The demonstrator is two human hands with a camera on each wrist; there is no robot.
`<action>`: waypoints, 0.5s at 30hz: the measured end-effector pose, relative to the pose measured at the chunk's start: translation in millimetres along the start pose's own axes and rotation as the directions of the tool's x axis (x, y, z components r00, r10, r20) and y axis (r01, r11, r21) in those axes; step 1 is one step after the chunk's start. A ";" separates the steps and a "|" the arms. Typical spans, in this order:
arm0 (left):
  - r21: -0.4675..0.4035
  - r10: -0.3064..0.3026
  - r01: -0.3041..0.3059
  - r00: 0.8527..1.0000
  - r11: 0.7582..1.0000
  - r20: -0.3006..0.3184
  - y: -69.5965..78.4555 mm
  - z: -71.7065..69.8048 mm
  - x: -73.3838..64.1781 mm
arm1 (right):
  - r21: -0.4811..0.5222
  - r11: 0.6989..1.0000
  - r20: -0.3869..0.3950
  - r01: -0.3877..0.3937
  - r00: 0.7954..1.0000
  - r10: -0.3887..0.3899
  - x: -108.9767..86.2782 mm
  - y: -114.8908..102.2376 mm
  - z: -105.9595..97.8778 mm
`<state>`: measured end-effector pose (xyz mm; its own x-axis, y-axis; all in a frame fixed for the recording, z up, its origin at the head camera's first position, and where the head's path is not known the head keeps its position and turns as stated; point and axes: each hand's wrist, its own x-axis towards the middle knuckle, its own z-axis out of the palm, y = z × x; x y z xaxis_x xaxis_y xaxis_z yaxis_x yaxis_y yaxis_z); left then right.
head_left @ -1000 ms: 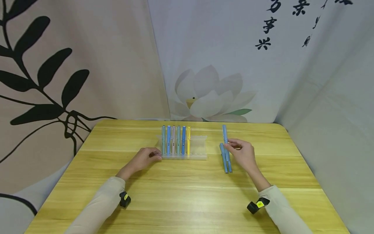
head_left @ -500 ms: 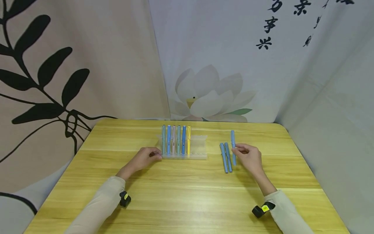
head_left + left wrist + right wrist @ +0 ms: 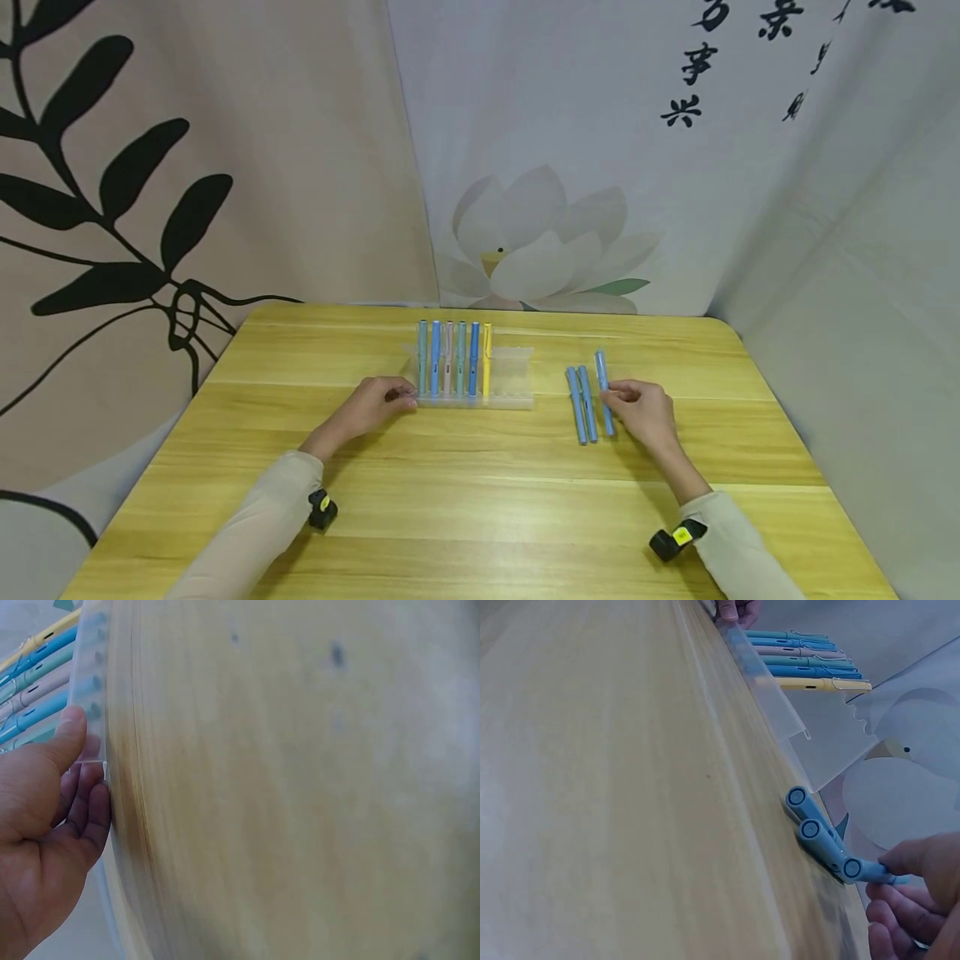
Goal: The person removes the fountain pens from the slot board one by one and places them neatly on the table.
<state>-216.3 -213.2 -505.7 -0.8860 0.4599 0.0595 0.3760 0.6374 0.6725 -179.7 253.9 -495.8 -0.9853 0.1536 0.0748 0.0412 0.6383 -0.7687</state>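
Note:
My left hand (image 3: pixel 378 406) pinches the left end of a clear plastic pen rack (image 3: pixel 513 379), thumb on its front lip in the left wrist view. Several capped pens stand in the rack side by side: green, blue, pinkish and, furthest right, a yellow pen (image 3: pixel 487 360). To the right, my right hand (image 3: pixel 647 414) pinches a light blue pen (image 3: pixel 602 367) between thumb and fingers. Left of it lie two similar blue pens, the outer pen (image 3: pixel 576 406) and the inner pen (image 3: pixel 588 406). In the right wrist view the held pen (image 3: pixel 859 869) is raised at its far end.
Everything stands on a wooden table (image 3: pixel 480 517) near its back edge. Behind it hangs a curtain (image 3: pixel 547 125) with a lotus print and dark characters. Each wrist carries a small black camera, such as the right camera (image 3: pixel 667 543).
The right hand has moved right and nearer with the blue pen, from over the two lying pens to beside them, and lowered it. The left hand and rack have stayed put.

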 end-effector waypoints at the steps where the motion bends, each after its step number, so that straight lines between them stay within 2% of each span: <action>1: 0.003 0.001 -0.001 1.000 1.000 0.000 -0.3 0.0 0.1 | -0.006 1.000 0.003 -0.002 1.000 0.002 -0.1 0.3 0.3; 15: -0.002 0.014 -0.014 1.000 1.000 -0.002 -1.9 -1.4 0.6 | -0.101 0.995 0.029 -0.020 0.999 0.023 1.4 -0.3 2.8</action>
<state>-217.9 -215.0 -505.9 -0.8811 0.4677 0.0702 0.3878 0.6296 0.6732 -181.5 251.8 -497.2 -0.9885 0.1465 0.0387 0.0774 0.7080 -0.7019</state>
